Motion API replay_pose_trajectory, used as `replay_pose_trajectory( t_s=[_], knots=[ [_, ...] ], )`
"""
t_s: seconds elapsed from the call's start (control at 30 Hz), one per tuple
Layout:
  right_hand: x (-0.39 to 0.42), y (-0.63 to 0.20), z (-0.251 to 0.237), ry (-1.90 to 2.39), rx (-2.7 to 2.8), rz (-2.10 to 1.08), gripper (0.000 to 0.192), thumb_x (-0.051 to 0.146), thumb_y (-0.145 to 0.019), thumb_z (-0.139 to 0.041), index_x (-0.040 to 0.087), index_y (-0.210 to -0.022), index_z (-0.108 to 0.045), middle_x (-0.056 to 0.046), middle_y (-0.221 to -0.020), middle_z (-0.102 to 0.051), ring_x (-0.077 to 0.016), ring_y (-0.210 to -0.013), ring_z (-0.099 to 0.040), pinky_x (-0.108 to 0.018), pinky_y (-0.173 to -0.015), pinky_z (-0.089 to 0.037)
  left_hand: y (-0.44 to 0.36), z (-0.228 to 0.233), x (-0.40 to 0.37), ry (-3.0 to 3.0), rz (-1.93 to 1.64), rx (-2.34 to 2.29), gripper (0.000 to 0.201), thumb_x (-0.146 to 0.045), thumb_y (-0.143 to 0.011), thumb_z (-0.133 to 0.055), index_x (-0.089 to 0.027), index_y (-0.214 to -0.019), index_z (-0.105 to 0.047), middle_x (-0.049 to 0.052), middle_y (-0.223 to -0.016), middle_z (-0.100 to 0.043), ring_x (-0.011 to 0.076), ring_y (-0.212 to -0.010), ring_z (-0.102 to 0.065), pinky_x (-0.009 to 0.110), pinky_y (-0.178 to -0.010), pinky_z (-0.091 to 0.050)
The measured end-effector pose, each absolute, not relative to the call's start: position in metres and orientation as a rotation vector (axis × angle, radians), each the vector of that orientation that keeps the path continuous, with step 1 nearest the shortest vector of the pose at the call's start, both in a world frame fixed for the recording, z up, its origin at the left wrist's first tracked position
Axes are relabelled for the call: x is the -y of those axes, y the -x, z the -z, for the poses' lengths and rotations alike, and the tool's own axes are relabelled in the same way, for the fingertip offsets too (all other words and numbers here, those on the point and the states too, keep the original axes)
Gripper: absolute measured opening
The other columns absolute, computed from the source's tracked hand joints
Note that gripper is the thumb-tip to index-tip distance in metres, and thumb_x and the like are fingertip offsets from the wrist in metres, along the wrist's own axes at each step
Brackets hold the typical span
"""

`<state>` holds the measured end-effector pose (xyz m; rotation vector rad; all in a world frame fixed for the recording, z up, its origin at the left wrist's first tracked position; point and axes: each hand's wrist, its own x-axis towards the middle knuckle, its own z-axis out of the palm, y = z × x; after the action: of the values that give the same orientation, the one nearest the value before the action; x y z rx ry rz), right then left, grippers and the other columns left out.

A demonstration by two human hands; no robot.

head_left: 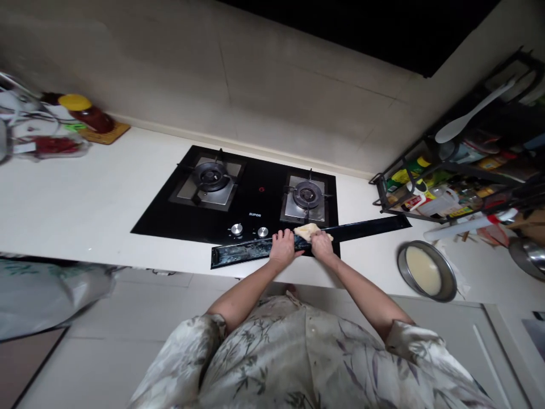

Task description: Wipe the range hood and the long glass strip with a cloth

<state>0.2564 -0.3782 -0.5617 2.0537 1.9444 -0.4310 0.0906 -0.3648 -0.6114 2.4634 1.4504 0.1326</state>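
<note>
A long, narrow black tray point(370, 228) lies aslant over the front of the gas hob point(264, 165) and onto the white counter on both sides. Its left part has pale, wet-looking smears. My left hand point(283, 246) is closed on the tray near its middle, fingers over the far edge and thumb toward the right. Just to the right, my right hand point(322, 245) grips a crumpled cream-coloured cloth point(305, 230) and presses it on the tray. Part of the cloth is hidden under the fingers.
At the right stands a round metal pan point(402, 267) with pale liquid. Behind it is a black rack point(383, 199) of bottles and packets, with a white spoon point(472, 116) above. A yellow-lidded jar point(96, 118) stands at far left. The dark range hood point(374, 28) overhangs the top.
</note>
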Motion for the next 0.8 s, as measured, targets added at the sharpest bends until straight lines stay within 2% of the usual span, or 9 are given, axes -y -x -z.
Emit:
replay_pose_trajectory(
  t_s=[0.13,0.3,0.37,0.47,0.57,0.67,0.8],
  knots=[
    [0.38,-0.226,0.57,-1.996,-2.033,0.484,0.033,0.014,-0.096,-0.063,0.01,-0.128,-0.071,-0.017,-0.133,-0.064,-0.0255,-0.128,-0.056,-0.028,-0.107,-0.044,-0.097,0.605,0.366,-2.416,-0.154,-1.452,0.07,-0.053,-0.089,-0.079,-0.006,-0.138,-0.064,0.026,-0.132,-0.059,0.0414,-0.12,-0.052,0.054,-0.105,-0.041],
    [0.378,-0.238,0.566,-2.021,-2.063,0.441,0.048,0.006,-0.099,-0.044,0.007,-0.145,-0.058,-0.017,-0.13,-0.062,-0.0251,-0.12,-0.057,-0.029,-0.103,-0.042,-0.062,0.598,0.378,-2.386,-0.29,-1.509,0.1,-0.06,-0.075,-0.091,-0.008,-0.152,-0.053,0.026,-0.147,-0.052,0.0419,-0.135,-0.045,0.056,-0.121,-0.027],
    [0.379,-0.241,0.568,-1.99,-2.1,0.445,0.059,0.007,-0.099,-0.043,0.016,-0.157,-0.051,-0.015,-0.131,-0.061,-0.0256,-0.12,-0.055,-0.031,-0.104,-0.041,-0.019,0.601,0.39,-2.285,-0.439,-1.645,0.094,-0.057,-0.08,-0.087,-0.012,-0.155,-0.051,0.025,-0.153,-0.048,0.043,-0.139,-0.043,0.057,-0.119,-0.031],
    [0.381,-0.237,0.574,-1.928,-2.176,0.475,0.061,0.014,-0.102,-0.046,0.032,-0.16,-0.052,-0.013,-0.132,-0.057,-0.0262,-0.121,-0.051,-0.032,-0.102,-0.039,0.06,0.613,0.406,-1.869,-0.69,-2.016,0.064,-0.043,-0.099,-0.065,-0.011,-0.152,-0.053,0.026,-0.15,-0.05,0.0408,-0.137,-0.047,0.055,-0.113,-0.041],
    [0.378,-0.216,0.576,-1.889,-2.249,0.527,0.052,0.021,-0.104,-0.046,0.031,-0.153,-0.06,-0.014,-0.127,-0.057,-0.0245,-0.114,-0.051,-0.031,-0.097,-0.039,0.122,0.624,0.411,-1.492,-0.75,-2.083,0.047,-0.028,-0.101,-0.048,-0.008,-0.142,-0.061,0.025,-0.128,-0.064,0.0369,-0.123,-0.061,0.054,-0.109,-0.048],
    [0.369,-0.176,0.575,-1.825,-2.316,0.558,0.052,0.018,-0.103,-0.045,0.028,-0.152,-0.061,-0.015,-0.126,-0.058,-0.0249,-0.115,-0.051,-0.031,-0.097,-0.038,0.145,0.631,0.404,-1.448,-0.708,-1.972,0.04,-0.022,-0.098,-0.047,-0.014,-0.13,-0.07,0.015,-0.109,-0.074,0.0293,-0.104,-0.072,0.044,-0.102,-0.056],
    [0.358,-0.099,0.575,-1.629,-2.479,0.623,0.059,0.011,-0.102,-0.041,0.022,-0.159,-0.052,-0.015,-0.136,-0.055,-0.0266,-0.126,-0.048,-0.031,-0.108,-0.036,0.144,0.637,0.393,-1.398,-0.653,-1.82,0.042,-0.016,-0.097,-0.047,-0.015,-0.132,-0.071,0.004,-0.083,-0.074,0.0193,-0.071,-0.075,0.03,-0.079,-0.062]
  ],
)
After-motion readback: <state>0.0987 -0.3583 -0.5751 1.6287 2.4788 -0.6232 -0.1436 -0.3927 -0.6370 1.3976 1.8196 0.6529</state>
